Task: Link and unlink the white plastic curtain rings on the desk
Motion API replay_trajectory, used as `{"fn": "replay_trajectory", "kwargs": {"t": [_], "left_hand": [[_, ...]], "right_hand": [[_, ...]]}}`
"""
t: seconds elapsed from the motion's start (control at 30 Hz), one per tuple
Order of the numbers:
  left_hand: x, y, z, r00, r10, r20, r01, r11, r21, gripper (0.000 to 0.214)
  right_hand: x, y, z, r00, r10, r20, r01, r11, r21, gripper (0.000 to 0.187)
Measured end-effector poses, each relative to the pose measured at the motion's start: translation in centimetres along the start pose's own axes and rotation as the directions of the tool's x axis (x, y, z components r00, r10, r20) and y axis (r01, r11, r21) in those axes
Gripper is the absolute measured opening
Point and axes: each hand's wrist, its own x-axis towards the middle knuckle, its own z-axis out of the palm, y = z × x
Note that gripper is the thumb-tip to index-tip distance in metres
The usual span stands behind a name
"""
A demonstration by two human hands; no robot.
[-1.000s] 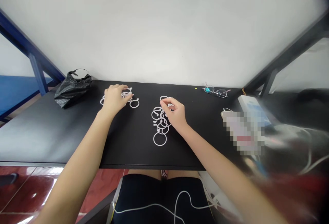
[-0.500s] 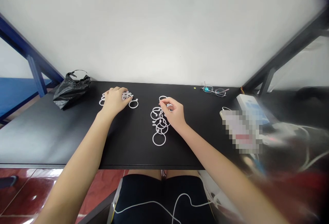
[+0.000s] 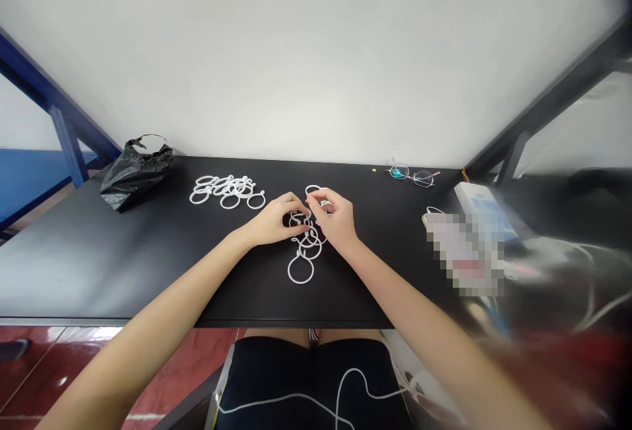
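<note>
A chain of linked white plastic rings (image 3: 302, 260) lies at the middle of the black table (image 3: 99, 252). My left hand (image 3: 273, 220) and my right hand (image 3: 334, 217) meet over the chain's upper end, fingers curled and pinching rings there. A loose pile of white rings (image 3: 224, 190) lies further left, with no hand on it.
A crumpled black plastic bag (image 3: 134, 172) sits at the table's back left. Glasses (image 3: 413, 175) lie at the back right, near a white box (image 3: 481, 203) and a blurred patch. White cables run over my lap and at the right.
My left hand has left the pile of rings on the left and moved right to the linked chain, beside my right hand. The right hand has hardly moved.
</note>
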Motion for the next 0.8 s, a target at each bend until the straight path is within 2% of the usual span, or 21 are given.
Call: {"fn": "replay_trajectory", "kwargs": {"t": [0.3, 0.43, 0.53, 0.67, 0.8], "left_hand": [[0.2, -0.2, 0.1, 0.999, 0.04, -0.017, -0.04, 0.999, -0.005, 0.019], [0.3, -0.3, 0.1, 0.995, 0.016, -0.103, -0.02, 0.999, -0.037, 0.017], [0.4, -0.2, -0.2, 0.98, -0.059, -0.192, 0.049, 0.997, -0.054, 0.02], [0.6, -0.1, -0.7, 0.951, -0.162, -0.264, 0.108, 0.972, -0.208, 0.027], [0.6, -0.1, -1.0, 0.952, -0.215, -0.218, 0.12, 0.918, -0.378, 0.028]], "right_hand": [[0.0, 0.2, 0.1, 1.0, 0.002, -0.005, -0.002, 1.0, 0.007, 0.013], [0.0, 0.2, 0.1, 1.0, 0.004, 0.001, -0.004, 1.0, 0.009, 0.013], [0.0, 0.2, 0.1, 1.0, -0.001, -0.003, 0.001, 1.0, -0.001, 0.013], [-0.1, 0.3, 0.1, 1.0, -0.031, 0.005, 0.031, 0.999, -0.026, 0.012], [-0.2, 0.5, 0.1, 0.998, -0.046, 0.041, 0.048, 0.998, -0.029, 0.009]]}}
